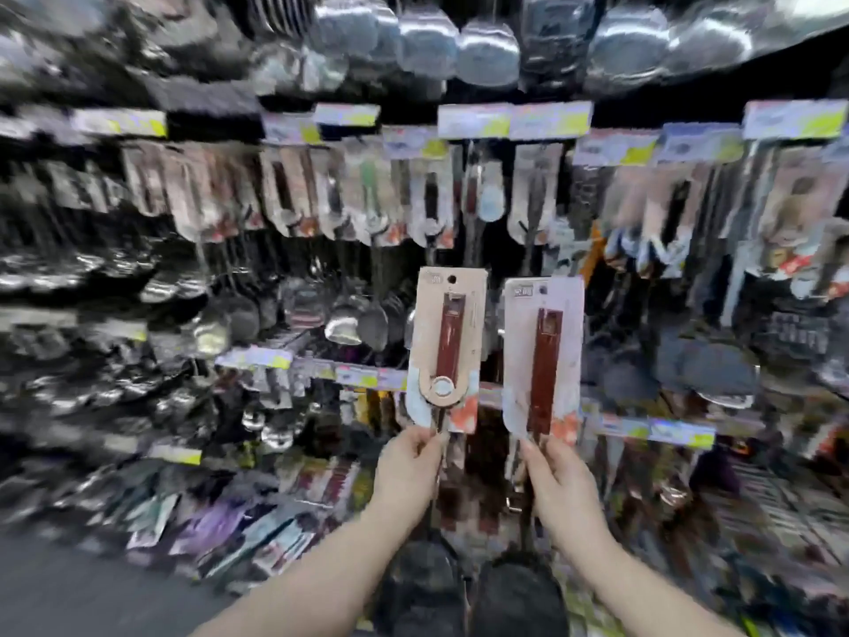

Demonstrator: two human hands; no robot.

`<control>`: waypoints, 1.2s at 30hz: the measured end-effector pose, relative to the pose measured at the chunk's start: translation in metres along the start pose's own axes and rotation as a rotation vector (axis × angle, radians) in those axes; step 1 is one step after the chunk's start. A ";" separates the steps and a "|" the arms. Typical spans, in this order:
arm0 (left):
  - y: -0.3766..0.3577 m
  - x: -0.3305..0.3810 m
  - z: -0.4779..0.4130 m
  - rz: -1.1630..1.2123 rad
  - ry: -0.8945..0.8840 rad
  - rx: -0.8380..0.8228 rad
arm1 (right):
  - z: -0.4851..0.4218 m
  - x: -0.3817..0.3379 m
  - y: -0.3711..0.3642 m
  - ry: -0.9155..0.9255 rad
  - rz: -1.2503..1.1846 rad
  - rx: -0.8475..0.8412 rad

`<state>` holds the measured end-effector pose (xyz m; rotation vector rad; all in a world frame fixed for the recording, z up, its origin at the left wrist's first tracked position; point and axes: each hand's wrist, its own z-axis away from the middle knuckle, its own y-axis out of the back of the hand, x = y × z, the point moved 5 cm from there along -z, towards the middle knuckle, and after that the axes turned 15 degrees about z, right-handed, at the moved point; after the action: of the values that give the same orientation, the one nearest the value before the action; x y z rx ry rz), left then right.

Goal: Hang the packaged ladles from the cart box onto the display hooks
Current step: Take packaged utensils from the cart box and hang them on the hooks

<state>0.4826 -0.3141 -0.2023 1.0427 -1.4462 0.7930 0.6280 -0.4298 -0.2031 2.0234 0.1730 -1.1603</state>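
Hands [406, 462] [558, 480] gripping two carded ladles [448, 347] [543, 360]

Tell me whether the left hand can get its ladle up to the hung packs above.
Probably yes. The left hand holds its ladle just below the hung packs, with nothing between them. Blur hides whether there is room.

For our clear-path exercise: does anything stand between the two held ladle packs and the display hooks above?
No object shows in the gap. The left hand and right hand hold the left ladle pack and right ladle pack below the row, where hanging packs and price tags front the hooks; blur hides the hooks themselves.
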 end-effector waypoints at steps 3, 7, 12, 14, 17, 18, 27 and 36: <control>0.092 0.007 -0.009 0.002 -0.047 0.122 | 0.006 -0.065 -0.062 0.082 0.011 -0.075; 0.199 0.013 -0.007 0.029 -0.065 0.246 | 0.022 -0.138 -0.130 0.158 0.010 -0.108; 0.298 0.019 -0.005 -0.006 -0.108 0.358 | 0.030 -0.206 -0.196 0.185 0.017 -0.211; 0.324 0.022 -0.008 -0.003 -0.127 0.409 | 0.028 -0.227 -0.215 0.209 0.022 -0.244; 0.351 0.021 -0.018 0.002 -0.095 0.446 | 0.020 -0.249 -0.241 0.215 0.010 -0.294; 0.357 0.020 -0.022 0.004 -0.085 0.452 | 0.015 -0.255 -0.249 0.215 0.007 -0.303; 0.394 0.042 -0.125 -0.018 -0.127 0.440 | -0.082 -0.313 -0.315 0.312 0.036 -0.231; 0.392 0.047 -0.261 -0.084 -0.149 0.382 | -0.205 -0.356 -0.348 0.333 0.000 -0.117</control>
<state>0.2245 0.0649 -0.0852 1.4686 -1.3940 0.9709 0.3999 0.0380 -0.0632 2.0985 0.3972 -0.7864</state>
